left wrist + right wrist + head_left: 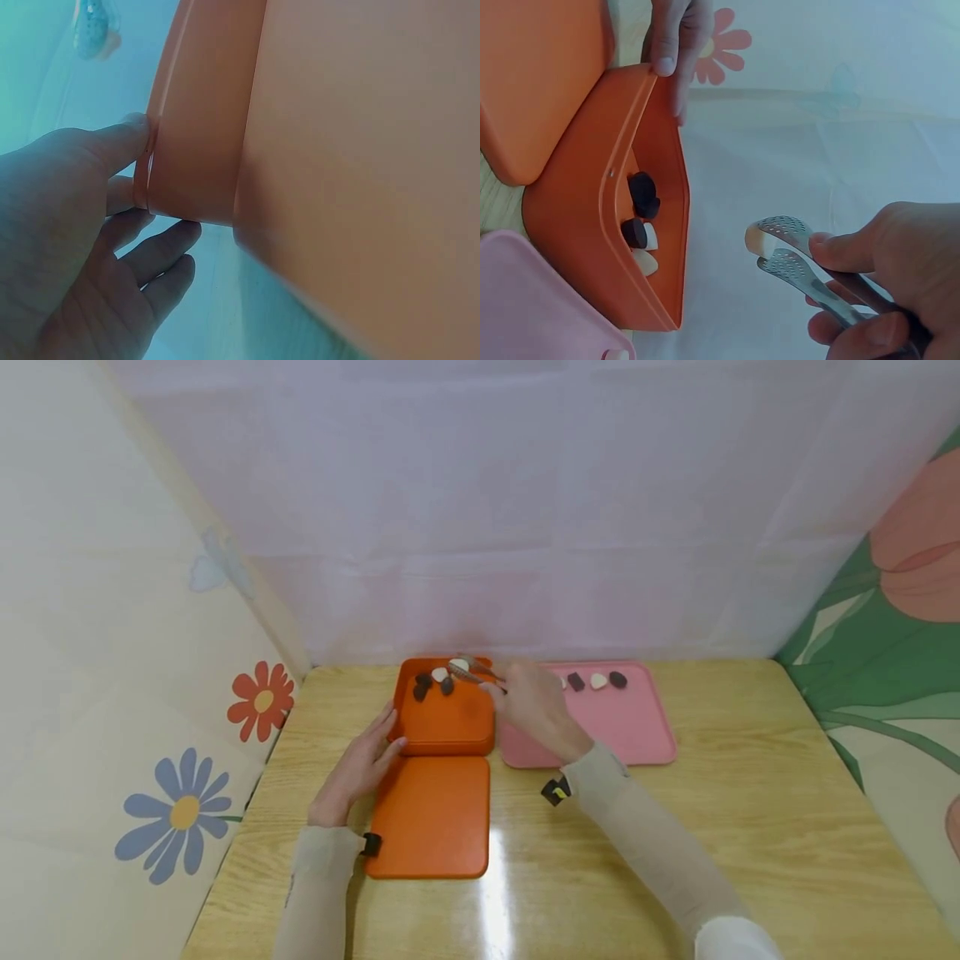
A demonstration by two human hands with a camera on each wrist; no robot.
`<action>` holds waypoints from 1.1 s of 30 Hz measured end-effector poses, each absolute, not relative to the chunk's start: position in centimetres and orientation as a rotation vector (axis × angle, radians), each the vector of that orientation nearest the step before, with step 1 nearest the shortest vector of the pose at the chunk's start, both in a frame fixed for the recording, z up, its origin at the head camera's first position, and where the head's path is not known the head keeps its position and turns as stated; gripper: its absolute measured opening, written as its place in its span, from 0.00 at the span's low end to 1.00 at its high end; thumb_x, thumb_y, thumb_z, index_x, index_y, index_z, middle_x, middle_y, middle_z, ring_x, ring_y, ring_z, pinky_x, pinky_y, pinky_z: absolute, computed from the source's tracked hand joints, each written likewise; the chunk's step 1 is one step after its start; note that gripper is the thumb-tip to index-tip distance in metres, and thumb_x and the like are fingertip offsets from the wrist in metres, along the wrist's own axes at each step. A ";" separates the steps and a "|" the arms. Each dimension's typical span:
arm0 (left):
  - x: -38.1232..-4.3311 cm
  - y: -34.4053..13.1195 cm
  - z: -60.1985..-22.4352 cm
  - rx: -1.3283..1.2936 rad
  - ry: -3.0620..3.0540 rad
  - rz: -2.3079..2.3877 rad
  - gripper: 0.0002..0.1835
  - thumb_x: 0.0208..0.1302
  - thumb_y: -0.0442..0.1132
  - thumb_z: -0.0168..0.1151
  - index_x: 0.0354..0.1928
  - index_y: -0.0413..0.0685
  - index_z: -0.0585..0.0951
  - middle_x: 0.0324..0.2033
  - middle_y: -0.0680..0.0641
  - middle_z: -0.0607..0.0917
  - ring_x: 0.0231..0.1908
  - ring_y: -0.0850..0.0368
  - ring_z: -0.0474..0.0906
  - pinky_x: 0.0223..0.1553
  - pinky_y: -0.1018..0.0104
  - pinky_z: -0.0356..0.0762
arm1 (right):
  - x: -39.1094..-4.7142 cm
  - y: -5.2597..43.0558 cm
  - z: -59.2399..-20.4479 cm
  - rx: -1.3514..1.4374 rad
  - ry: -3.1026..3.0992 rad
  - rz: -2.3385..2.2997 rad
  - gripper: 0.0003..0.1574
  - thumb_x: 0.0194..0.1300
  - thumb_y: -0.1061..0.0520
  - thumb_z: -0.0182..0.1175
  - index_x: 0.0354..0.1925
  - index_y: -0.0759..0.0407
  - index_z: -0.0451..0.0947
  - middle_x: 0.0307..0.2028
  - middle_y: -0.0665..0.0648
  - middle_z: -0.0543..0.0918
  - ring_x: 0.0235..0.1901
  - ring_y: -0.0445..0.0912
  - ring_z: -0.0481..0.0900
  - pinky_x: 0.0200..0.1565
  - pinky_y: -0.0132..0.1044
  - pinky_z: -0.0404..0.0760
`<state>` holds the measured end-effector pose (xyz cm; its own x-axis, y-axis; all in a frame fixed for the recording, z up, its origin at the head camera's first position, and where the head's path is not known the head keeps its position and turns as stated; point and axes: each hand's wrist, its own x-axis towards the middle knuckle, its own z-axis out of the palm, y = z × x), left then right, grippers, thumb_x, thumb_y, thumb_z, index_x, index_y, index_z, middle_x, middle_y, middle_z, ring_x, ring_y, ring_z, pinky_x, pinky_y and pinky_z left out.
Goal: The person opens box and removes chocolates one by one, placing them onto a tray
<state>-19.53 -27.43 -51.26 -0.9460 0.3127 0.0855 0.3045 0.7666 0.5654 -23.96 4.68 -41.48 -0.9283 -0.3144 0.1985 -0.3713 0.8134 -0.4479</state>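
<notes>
My right hand (536, 706) grips metal tongs (802, 274) with perforated ends. Between those ends sits a small rounded white piece (759, 240), raised above the open orange box (442, 745) near its back right corner in the head view. My left hand (362, 768) holds the box's front left corner, thumb at the front rim and fingers along the left side. Inside the box lie several dark pieces (641, 193) and white pieces (645, 262), chocolate-like in look. Part of the tongs' handles is hidden by my right hand.
An orange lid (431, 818) lies flat in front of the box. To the box's right is a pink tray (615, 731) with dark and white pieces in a row along its back, partly covered by my right hand. A cloth-like wall (525, 527) rises behind the wooden table (720, 793).
</notes>
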 end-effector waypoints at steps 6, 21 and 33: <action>-19.4 -27.5 -51.3 0.502 2.930 0.946 0.37 0.85 0.48 0.54 0.83 0.35 0.56 0.85 0.39 0.52 0.82 0.37 0.54 0.78 0.36 0.59 | -23.7 5.7 -42.4 0.525 -2.880 0.796 0.25 0.79 0.42 0.63 0.67 0.47 0.85 0.28 0.53 0.83 0.13 0.41 0.61 0.14 0.32 0.57; -19.4 -27.3 -51.2 0.479 2.922 0.961 0.37 0.85 0.48 0.54 0.84 0.37 0.56 0.85 0.40 0.52 0.82 0.37 0.55 0.79 0.36 0.59 | -23.6 7.8 -44.9 0.492 -2.846 0.756 0.20 0.76 0.41 0.66 0.54 0.50 0.92 0.26 0.54 0.80 0.17 0.44 0.68 0.15 0.33 0.62; -19.3 -27.3 -51.0 0.476 2.910 0.965 0.37 0.85 0.48 0.53 0.84 0.37 0.56 0.85 0.39 0.52 0.83 0.36 0.54 0.79 0.36 0.58 | -23.7 8.9 -46.6 0.376 -2.967 0.687 0.25 0.76 0.41 0.65 0.63 0.50 0.88 0.29 0.56 0.79 0.19 0.46 0.70 0.16 0.35 0.66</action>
